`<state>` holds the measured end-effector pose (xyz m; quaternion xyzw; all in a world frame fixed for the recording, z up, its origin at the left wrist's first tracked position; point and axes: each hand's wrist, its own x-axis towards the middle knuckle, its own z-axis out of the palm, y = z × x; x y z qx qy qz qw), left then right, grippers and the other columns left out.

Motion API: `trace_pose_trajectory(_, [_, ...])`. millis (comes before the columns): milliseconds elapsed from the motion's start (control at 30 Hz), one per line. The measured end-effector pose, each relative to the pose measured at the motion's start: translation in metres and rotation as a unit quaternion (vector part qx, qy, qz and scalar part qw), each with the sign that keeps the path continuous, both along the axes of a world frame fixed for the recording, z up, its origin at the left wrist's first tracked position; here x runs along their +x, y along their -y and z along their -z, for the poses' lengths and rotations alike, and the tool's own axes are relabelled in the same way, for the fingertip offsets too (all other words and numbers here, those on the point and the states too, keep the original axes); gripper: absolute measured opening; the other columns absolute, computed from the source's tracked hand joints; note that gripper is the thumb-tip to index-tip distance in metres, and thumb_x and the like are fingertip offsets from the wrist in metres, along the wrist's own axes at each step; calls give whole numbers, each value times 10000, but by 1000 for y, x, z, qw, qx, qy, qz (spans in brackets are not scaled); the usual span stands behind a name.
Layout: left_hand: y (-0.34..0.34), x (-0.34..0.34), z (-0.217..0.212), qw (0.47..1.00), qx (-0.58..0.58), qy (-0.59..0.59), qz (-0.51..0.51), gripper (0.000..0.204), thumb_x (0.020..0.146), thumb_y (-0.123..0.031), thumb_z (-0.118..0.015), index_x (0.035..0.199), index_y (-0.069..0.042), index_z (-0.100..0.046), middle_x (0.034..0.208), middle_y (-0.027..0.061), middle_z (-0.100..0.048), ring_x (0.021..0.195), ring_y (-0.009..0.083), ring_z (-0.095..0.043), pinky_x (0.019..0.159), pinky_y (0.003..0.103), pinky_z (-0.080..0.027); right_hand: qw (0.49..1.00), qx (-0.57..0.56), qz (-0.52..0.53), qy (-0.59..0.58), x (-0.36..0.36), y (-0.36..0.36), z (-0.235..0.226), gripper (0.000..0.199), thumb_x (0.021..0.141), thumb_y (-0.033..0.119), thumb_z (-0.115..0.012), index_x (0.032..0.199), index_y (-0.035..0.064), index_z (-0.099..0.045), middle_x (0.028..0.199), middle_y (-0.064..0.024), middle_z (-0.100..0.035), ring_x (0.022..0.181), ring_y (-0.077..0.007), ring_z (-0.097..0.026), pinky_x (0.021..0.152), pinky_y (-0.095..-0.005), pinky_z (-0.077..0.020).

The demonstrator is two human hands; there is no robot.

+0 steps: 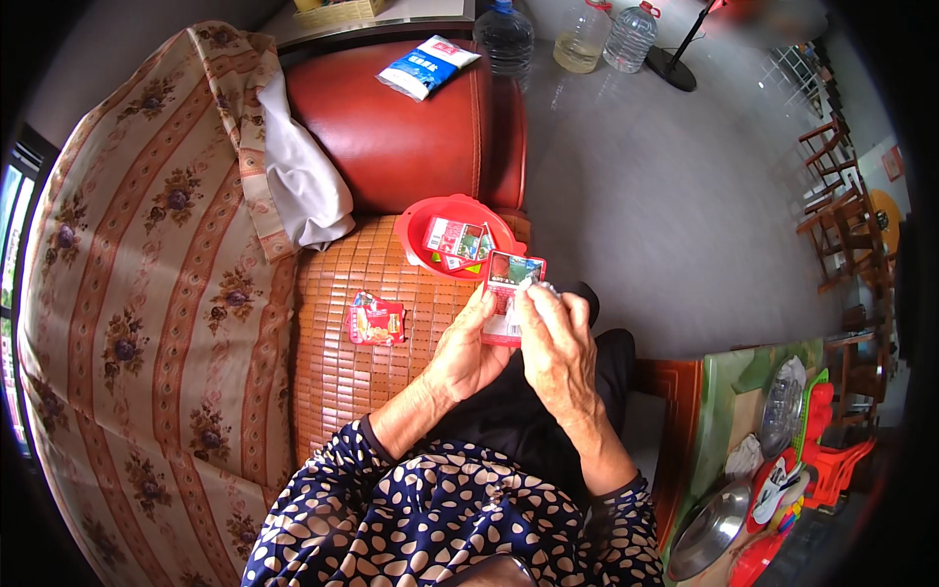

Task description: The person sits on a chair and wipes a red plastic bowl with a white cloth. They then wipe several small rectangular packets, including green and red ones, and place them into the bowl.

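My left hand (468, 354) grips a flat red and white packet (502, 331) by its left edge, thumb on the front face. A green and dark picture covers the packet's upper part. Pressed against the same face is my right hand (562, 357), its fingers closed on a small crumpled white wad (531, 285) whose kind I cannot make out. Just beyond my hands, a red plastic basin (412, 227) holds several similar packets (458, 238). To the left, a couple of small red packets (377, 321) lie overlapping on the brown woven seat mat (333, 377).
A blue and white bag (428, 68) rests on the red leather armrest (381, 137). Flowered cloth (147, 284) drapes the left side. Large plastic bottles (632, 39) stand on the floor at the back. At right, a green-topped table (729, 391) carries a metal bowl (709, 533).
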<state>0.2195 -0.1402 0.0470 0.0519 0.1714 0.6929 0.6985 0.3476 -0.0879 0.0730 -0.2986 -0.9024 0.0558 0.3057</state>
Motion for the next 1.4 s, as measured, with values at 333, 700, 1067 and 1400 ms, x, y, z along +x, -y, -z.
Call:
trace_pose_trajectory(333, [-4,-12,-4,997,-36,-30,-54,330,969,-173,-553,1283,-91,-495,1215,44,-598,1120,166,-585,976,368,-484,900,-329,56,-280,32,-3,-6,221,862,38,-656,1074,-26,-650,1023,-135,-654,881,-217,-660,771,-292,-524])
trace_pose_trajectory(700, [-5,-3,21,926,-114,-333,-139,300,956,-195,-583,1235,-99,-534,1149,33,-608,1028,160,-585,903,346,-472,952,-113,-1,-285,4,-18,-6,381,693,-47,-739,1063,-12,-655,1066,-129,-638,886,-277,-621,771,-353,-518])
trace_pose_trajectory(1067, [6,-3,-8,999,-41,-20,8,471,996,-396,-454,1315,-51,-489,1265,96,-576,1198,223,-536,1065,393,-399,989,-2,-100,-109,-1,1,-7,379,752,56,-701,1121,4,-630,1164,-106,-599,1037,-302,-570,875,-367,-500])
trace_pose_trajectory(1400, [-2,9,-22,999,7,-52,-5,558,978,-375,-507,1410,-48,-371,1385,100,-492,1301,224,-451,1126,392,-325,977,-24,95,-190,-12,-9,-8,333,789,-34,-662,1116,29,-636,1105,-124,-613,956,-299,-580,813,-381,-492])
